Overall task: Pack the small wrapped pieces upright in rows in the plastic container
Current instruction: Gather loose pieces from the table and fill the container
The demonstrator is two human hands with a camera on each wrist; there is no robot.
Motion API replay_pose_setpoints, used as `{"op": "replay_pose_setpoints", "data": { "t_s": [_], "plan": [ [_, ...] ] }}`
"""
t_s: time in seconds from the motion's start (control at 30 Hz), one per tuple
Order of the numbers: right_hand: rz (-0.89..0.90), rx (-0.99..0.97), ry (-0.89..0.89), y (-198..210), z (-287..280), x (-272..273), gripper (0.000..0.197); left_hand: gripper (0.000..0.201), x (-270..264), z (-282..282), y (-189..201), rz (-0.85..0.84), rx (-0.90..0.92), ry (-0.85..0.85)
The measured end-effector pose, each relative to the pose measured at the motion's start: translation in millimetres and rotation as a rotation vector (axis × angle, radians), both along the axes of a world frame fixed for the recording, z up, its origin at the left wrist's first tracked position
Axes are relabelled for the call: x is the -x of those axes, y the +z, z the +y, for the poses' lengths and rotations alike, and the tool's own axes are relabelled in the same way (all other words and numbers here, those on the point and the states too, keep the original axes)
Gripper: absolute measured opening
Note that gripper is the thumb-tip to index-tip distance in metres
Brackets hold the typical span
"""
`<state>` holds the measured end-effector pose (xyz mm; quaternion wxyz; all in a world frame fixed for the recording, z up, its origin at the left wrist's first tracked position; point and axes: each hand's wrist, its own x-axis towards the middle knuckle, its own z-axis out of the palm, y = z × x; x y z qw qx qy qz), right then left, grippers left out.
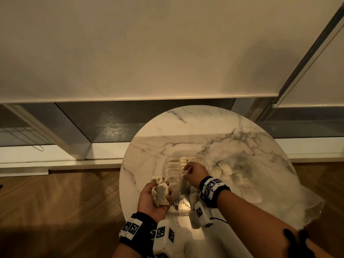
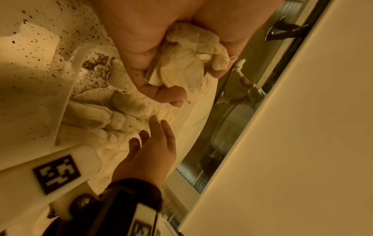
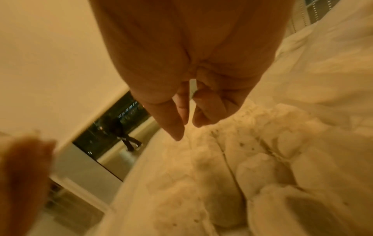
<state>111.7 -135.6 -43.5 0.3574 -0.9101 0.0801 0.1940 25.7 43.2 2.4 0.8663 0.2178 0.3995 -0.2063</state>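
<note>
Over container (image 1: pixel 200 156), right hand (image 1: pixel 196 174)

We are holding the left hand (image 1: pixel 154 197) palm up, fingers (image 2: pixel 171 94) curling round a bundle. We are reaching the right hand (image 1: pixel 196 174) forward, palm down, fingers (image 3: pixel 175 126) hanging loosely extended.

Hands: two, left (image 1: pixel 152 200) and right (image 1: pixel 196 174). Wristbands: two, one per wrist. Container (image 1: pixel 181 211): one. Rows of pieces (image 1: pixel 174 171) in it: three seen; pieces per row too blurred to count. Pieces in left hand (image 2: pixel 181 70): several bunched, count unclear. Loose pile (image 1: pixel 224 169) right of container: one, uncountable. Table (image 1: pixel 186 125): one. Blinds (image 1: pixel 130 53): two.
</note>
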Motion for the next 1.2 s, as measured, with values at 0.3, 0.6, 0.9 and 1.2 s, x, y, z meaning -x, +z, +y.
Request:
{"op": "replay_pose_setpoints", "data": {
  "t_s": [0.3, 0.6, 0.9, 1.2],
  "plan": [
    [-0.158, -0.532, -0.108, 63, -16, 65, 0.008, 0.033, -4, -24, 16, -0.070, 0.122, -0.031],
    [-0.136, -0.484, -0.078, 83, -26, 97, 0.020, 0.041, 1, -50, 34, -0.158, 0.125, -0.077],
    [-0.202, -0.395, -0.066, 88, -20, 95, 0.016, 0.050, 6, -58, 30, -0.140, 0.099, -0.137],
    [-0.239, -0.425, -0.124, 90, -17, 90, 0.010, 0.047, 7, -55, 24, -0.158, 0.043, -0.150]
  ]
}}
